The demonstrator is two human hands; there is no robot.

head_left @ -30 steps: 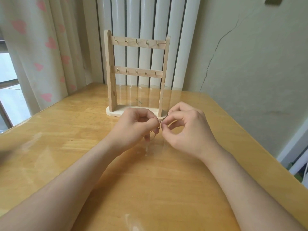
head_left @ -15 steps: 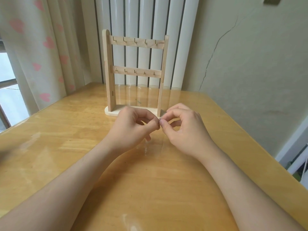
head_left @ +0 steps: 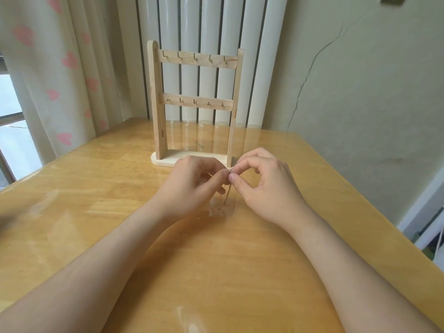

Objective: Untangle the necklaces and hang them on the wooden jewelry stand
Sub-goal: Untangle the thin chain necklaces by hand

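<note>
A thin metal necklace chain (head_left: 227,193) hangs between my two hands, its lower end reaching down to the tabletop. My left hand (head_left: 192,186) pinches it from the left with curled fingers. From the right, my right hand (head_left: 264,186) pinches it between thumb and forefinger. Most of the chain is hidden inside my fingers. Just behind my hands the wooden jewelry stand (head_left: 157,104) stands upright, with two rows of small brass hooks, all bare.
The glossy wooden table (head_left: 96,188) runs to a wall on the right and a white radiator (head_left: 209,27) at the back. A curtain with pink hearts (head_left: 55,75) hangs at the left beside a window.
My hands have stayed together in front of the stand's base. A short length of chain now hangs visibly below my fingertips.
</note>
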